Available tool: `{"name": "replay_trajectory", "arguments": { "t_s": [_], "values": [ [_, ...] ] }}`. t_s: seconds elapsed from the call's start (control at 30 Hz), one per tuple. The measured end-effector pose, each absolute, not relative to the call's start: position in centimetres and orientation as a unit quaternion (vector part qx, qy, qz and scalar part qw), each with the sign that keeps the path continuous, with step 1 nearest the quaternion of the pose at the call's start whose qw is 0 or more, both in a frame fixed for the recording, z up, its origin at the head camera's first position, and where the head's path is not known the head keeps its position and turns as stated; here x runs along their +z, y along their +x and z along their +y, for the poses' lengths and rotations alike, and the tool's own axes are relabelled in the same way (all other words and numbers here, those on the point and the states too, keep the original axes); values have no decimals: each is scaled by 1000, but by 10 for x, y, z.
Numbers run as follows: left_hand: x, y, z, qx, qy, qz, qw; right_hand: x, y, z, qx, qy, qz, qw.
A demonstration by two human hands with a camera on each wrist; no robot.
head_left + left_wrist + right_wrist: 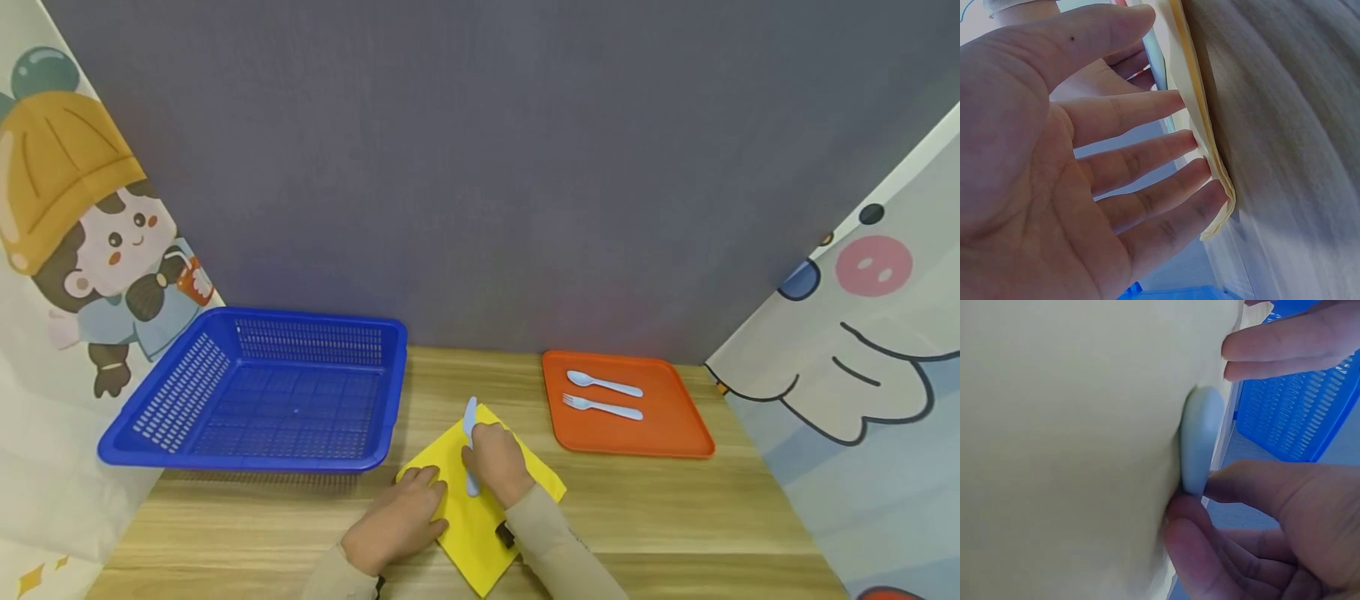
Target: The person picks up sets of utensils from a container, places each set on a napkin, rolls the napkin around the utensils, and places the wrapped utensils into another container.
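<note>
A yellow napkin (pixel 472 533) lies as a diamond on the wooden table (pixel 675 517). A pale blue plastic knife (pixel 469 414) lies along its middle, tip pointing away from me. My right hand (pixel 483 458) covers the knife's middle and pinches it between thumb and fingers; the right wrist view shows the knife's rounded end (pixel 1200 437) against the napkin (pixel 1072 437). My left hand (pixel 420 492) lies flat, its straight fingers (pixel 1166 147) touching the napkin's folded left edge (pixel 1200 125).
A blue mesh basket (pixel 247 461) stands at the back left, close to the napkin. An orange tray (pixel 660 433) at the back right holds a pale blue spoon (pixel 603 383) and fork (pixel 602 406). Printed panels stand at both sides, a grey wall behind.
</note>
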State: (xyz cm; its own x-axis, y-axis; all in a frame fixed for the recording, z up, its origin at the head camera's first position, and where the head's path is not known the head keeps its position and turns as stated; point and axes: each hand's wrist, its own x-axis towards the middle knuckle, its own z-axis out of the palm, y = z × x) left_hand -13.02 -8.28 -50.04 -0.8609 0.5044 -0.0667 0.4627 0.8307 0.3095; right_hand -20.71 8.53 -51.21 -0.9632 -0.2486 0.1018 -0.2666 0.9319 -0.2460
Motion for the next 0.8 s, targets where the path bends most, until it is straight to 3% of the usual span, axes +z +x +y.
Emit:
{"name": "replay_trajectory", "arguments": {
  "t_s": [0.43, 0.8],
  "values": [
    [-497, -129, -84, 143, 259, 954, 54, -514, -209, 87, 139, 119, -983, 15],
    [-487, -133, -78, 150, 273, 950, 33, -502, -204, 98, 120, 146, -981, 37]
  ]
}}
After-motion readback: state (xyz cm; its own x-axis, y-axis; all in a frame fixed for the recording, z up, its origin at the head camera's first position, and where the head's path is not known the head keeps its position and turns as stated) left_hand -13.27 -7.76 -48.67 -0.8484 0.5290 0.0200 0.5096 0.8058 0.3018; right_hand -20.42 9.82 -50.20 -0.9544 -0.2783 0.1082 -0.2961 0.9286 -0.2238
